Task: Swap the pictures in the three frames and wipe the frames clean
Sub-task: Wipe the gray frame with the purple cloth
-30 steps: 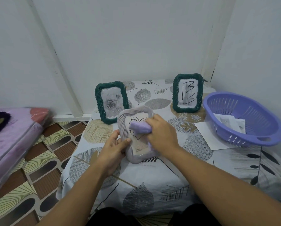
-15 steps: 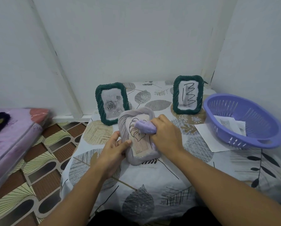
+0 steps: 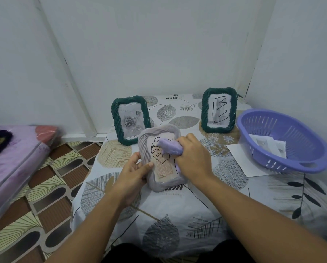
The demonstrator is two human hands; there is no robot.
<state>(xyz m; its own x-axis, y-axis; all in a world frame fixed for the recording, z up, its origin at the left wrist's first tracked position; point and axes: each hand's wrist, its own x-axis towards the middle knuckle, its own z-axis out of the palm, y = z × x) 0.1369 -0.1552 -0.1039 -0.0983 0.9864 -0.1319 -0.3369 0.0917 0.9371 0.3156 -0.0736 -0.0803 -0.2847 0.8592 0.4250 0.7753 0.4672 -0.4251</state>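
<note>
A lilac rope-edged frame (image 3: 165, 184) with a line drawing of a leaf stands tilted on the table's middle. My left hand (image 3: 133, 170) grips its left edge, thumb on the front. My right hand (image 3: 192, 158) grips a bunched lilac cloth (image 3: 168, 147) and presses it on the frame's glass near the upper right. Behind stand two dark green frames: the left green frame (image 3: 130, 119) shows a rose picture, and the right green frame (image 3: 218, 110) shows a black zigzag scribble.
A purple plastic basket (image 3: 284, 141) holding papers sits at the right on a white sheet (image 3: 243, 161). The table (image 3: 178, 215) has a leaf-print cover and stands in a wall corner. A covered mattress (image 3: 13, 158) lies at the left over patterned floor.
My right hand with the cloth has slid from the frame's upper middle toward its right side, uncovering more of the leaf drawing. The left hand keeps its hold.
</note>
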